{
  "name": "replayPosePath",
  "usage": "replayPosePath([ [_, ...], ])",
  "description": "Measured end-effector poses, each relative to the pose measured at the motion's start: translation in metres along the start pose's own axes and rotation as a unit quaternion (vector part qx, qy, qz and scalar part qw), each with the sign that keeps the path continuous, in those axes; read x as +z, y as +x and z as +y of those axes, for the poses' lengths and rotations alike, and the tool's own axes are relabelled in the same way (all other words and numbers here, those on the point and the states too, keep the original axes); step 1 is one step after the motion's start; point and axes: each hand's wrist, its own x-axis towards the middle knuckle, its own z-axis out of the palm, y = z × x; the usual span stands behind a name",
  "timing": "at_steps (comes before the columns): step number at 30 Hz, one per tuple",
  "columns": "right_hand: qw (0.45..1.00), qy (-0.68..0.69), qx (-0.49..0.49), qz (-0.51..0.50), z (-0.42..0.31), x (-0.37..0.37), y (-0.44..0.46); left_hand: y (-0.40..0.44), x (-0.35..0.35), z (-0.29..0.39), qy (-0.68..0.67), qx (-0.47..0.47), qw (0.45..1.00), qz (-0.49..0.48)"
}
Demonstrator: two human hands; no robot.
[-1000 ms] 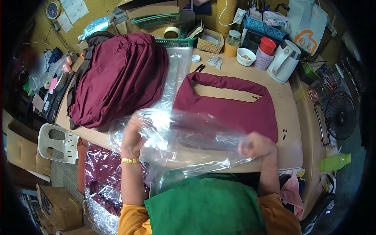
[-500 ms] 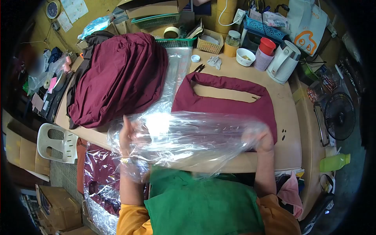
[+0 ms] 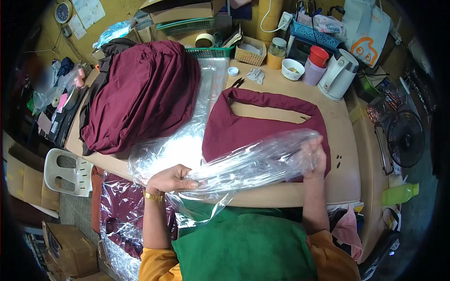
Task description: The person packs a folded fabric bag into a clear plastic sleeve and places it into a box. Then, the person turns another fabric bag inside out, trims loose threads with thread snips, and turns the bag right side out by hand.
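A clear plastic bag (image 3: 248,164) is stretched slantwise between my hands, above the near edge of the table. My left hand (image 3: 169,180), with a gold watch at the wrist, pinches its left end between thumb and fingers. At the raised right end, my right hand (image 3: 315,157) is closed on the film, its fingers partly veiled by the plastic. Beneath and beyond the bag lies a maroon fabric shoulder bag (image 3: 225,136), flat with its strap loop pointing away from me. More clear plastic sheets (image 3: 173,147) lie on the table by my left hand.
A large heap of maroon fabric bags (image 3: 145,93) covers the table's left. Small black snips (image 3: 238,83), a white bowl (image 3: 293,69), a red cup (image 3: 319,55) and an electric kettle (image 3: 338,75) stand toward the back. Plastic-wrapped maroon pieces (image 3: 122,210) sit below the left edge.
The plastic bag has gone from level and spread wide to slanted and gathered narrower. My left hand has moved down and right, while my right hand has risen slightly.
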Motion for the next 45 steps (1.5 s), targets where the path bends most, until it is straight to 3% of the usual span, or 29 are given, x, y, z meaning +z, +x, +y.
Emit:
replayPosePath([
  [2, 0.971, 0.16, 0.116, -0.135, -0.001, -0.007, 0.001, -0.011, -0.003, 0.013, 0.021, -0.048, 0.998, 0.027],
  [3, 0.949, -0.198, 0.162, -0.185, -0.003, -0.001, -0.005, -0.012, 0.001, 0.018, -0.21, 0.075, 0.957, 0.186],
  [4, 0.799, -0.531, 0.189, -0.209, -0.004, 0.003, -0.009, -0.013, 0.003, 0.02, -0.422, 0.192, 0.823, 0.327],
  [6, 0.804, -0.48, 0.233, -0.262, 0.001, 0.008, -0.009, -0.008, -0.004, 0.006, -0.465, 0.237, 0.778, 0.35],
  [7, 0.805, -0.425, 0.274, -0.312, 0.005, 0.009, -0.012, -0.012, -0.008, -0.001, -0.566, 0.253, 0.764, 0.181],
  [8, 0.896, -0.367, 0.119, -0.219, 0.008, 0.0, -0.021, -0.016, -0.011, -0.005, -0.644, 0.262, 0.719, 0.005],
  [10, 0.991, -0.105, -0.037, -0.077, 0.012, 0.003, -0.012, -0.025, -0.002, -0.01, -0.618, 0.213, 0.757, 0.023],
  [11, 0.992, 0.034, -0.109, -0.058, 0.017, 0.001, -0.007, -0.023, -0.001, -0.012, -0.373, 0.185, 0.909, 0.018],
  [12, 0.992, 0.034, -0.111, -0.056, 0.016, -0.004, -0.004, -0.026, 0.005, -0.01, -0.302, 0.157, 0.939, 0.05],
  [14, 0.946, 0.167, 0.067, -0.269, 0.01, -0.014, -0.001, -0.032, 0.017, -0.005, -0.151, 0.09, 0.98, 0.099],
  [16, 0.973, 0.102, 0.115, -0.17, 0.0, -0.007, -0.026, -0.039, 0.002, -0.03, -0.362, 0.236, 0.896, 0.102],
  [18, 0.957, -0.237, 0.157, -0.054, -0.006, -0.014, -0.047, -0.051, -0.001, -0.046, -0.433, 0.29, 0.85, 0.082],
  [19, 0.964, -0.204, 0.139, -0.095, -0.012, -0.011, -0.046, -0.061, 0.007, -0.04, -0.373, 0.231, 0.889, 0.131],
  [21, 0.961, -0.221, 0.077, -0.147, -0.032, -0.009, -0.041, -0.062, 0.003, -0.007, -0.227, 0.1, 0.969, 0.011],
  [23, 0.953, -0.272, -0.007, -0.134, -0.064, -0.03, -0.034, -0.056, -0.003, 0.025, -0.164, 0.055, 0.982, -0.071],
  [25, 0.958, -0.247, -0.094, -0.106, -0.093, -0.059, -0.015, -0.054, -0.015, 0.025, -0.167, 0.166, 0.971, 0.027],
  [27, 0.965, -0.185, -0.155, -0.106, -0.104, -0.004, 0.018, -0.034, -0.061, 0.03, -0.085, 0.383, 0.92, 0.019],
  [29, 0.968, -0.146, -0.17, -0.111, -0.101, 0.055, 0.037, -0.019, -0.053, 0.081, -0.121, 0.463, 0.866, 0.146],
  [30, 0.935, -0.297, -0.183, -0.062, -0.102, 0.051, 0.042, -0.012, -0.02, 0.125, -0.181, 0.447, 0.816, 0.32],
  [31, 0.877, -0.439, -0.194, -0.009, -0.102, 0.05, 0.044, -0.003, -0.02, 0.127, -0.072, 0.414, 0.794, 0.44],
  [32, 0.697, -0.701, -0.15, 0.012, -0.09, 0.057, 0.036, 0.007, -0.021, 0.125, 0.038, 0.37, 0.749, 0.548],
  [33, 0.66, -0.747, -0.082, 0.024, -0.072, 0.054, 0.027, 0.014, -0.005, 0.116, 0.153, 0.306, 0.731, 0.591],
  [34, 0.462, -0.88, -0.097, -0.054, -0.062, 0.042, 0.021, 0.04, 0.015, 0.099, 0.121, 0.319, 0.745, 0.574],
  [35, 0.433, -0.899, -0.007, -0.063, -0.051, 0.046, 0.016, 0.051, 0.032, 0.08, 0.409, 0.211, 0.7, 0.545],
  [38, 0.35, -0.932, 0.055, -0.079, -0.034, 0.017, 0.001, 0.099, 0.101, 0.074, 0.356, 0.07, 0.833, 0.417],
  [40, 0.342, -0.936, 0.063, -0.044, -0.029, 0.001, -0.015, 0.115, 0.08, 0.02, 0.506, -0.011, 0.764, 0.4],
  [42, 0.335, -0.94, 0.061, -0.009, -0.024, -0.002, -0.025, 0.104, 0.062, 0.042, 0.493, -0.07, 0.752, 0.432],
  [43, 0.333, -0.94, 0.064, 0.027, -0.013, 0.001, -0.029, 0.105, 0.058, 0.048, 0.519, -0.025, 0.714, 0.469],
  [45, 0.328, -0.935, 0.089, 0.099, 0.011, 0.014, -0.03, 0.118, 0.077, 0.075, 0.515, 0.002, 0.73, 0.45],
])
